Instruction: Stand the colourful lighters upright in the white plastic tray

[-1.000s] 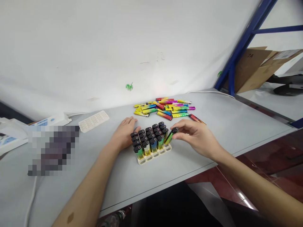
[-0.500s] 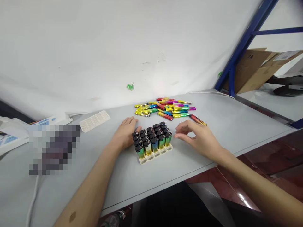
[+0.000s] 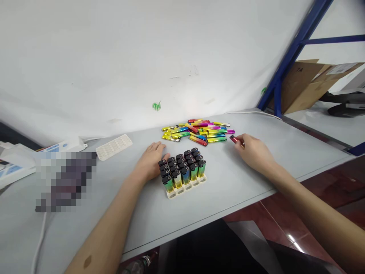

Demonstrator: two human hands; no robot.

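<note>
My right hand (image 3: 253,152) is closed on a red lighter (image 3: 233,139) with a dark cap, at the right of the lighter pile. The hand covers most of its body. My left hand (image 3: 149,161) lies on the table with its fingers stretched out, close against the left side of a white holed tray (image 3: 188,187). Several black-capped lighters (image 3: 186,175) in green, yellow and blue stand upright in rows in that tray. The row of holes along its near edge shows no lighters. Behind it, several shiny coloured lighters (image 3: 198,133) lie in a loose heap.
Another white tray (image 3: 114,147) lies at the left, near the wall. Left of it are a blurred-out object (image 3: 67,180) and a white box-like item (image 3: 65,144). A blue metal frame (image 3: 276,97) and cardboard boxes (image 3: 302,85) stand at the right. A cable (image 3: 256,112) runs along the back.
My right hand has moved right and away from the tray and has closed on the red lighter that lay right of the heap. The left hand stays beside the tray.
</note>
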